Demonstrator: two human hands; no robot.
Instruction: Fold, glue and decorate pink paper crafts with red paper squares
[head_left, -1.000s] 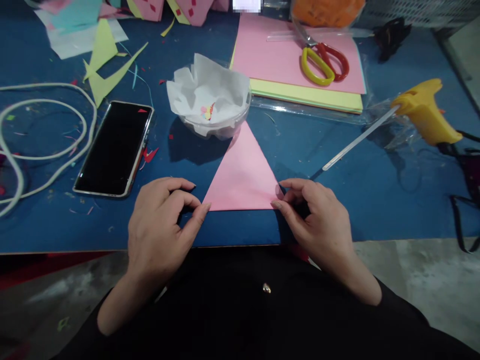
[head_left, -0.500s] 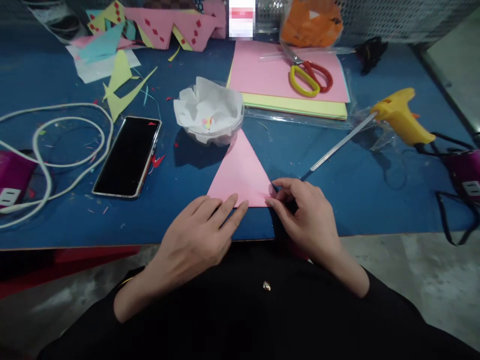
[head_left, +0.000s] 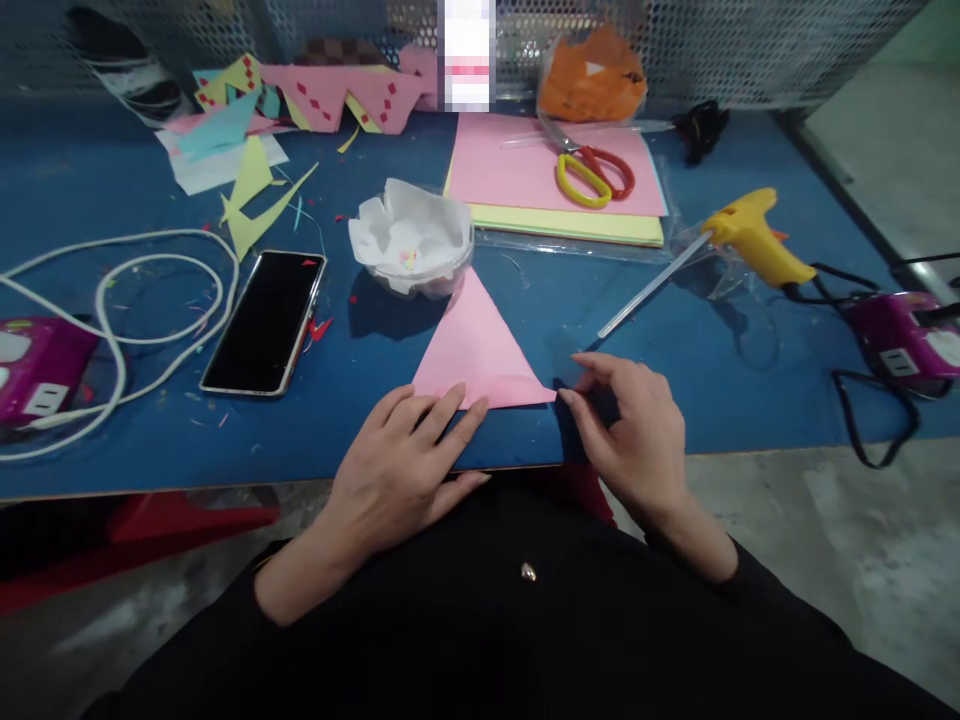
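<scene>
Blue worktop (head_left: 517, 437), littered with paper scraps (head_left: 251, 183). Pink paper triangle (head_left: 476, 335) near the front edge: plain, matte, faintly creased along its base, apex beside a white-lined bowl (head_left: 444, 222). Left hand (head_left: 405, 455) open, fingers resting on its lower left; right hand (head_left: 636, 430), thumb and forefinger parted, at the right corner (contact unclear). Pixelated patch (head_left: 466, 35) behind: unreadable.
</scene>
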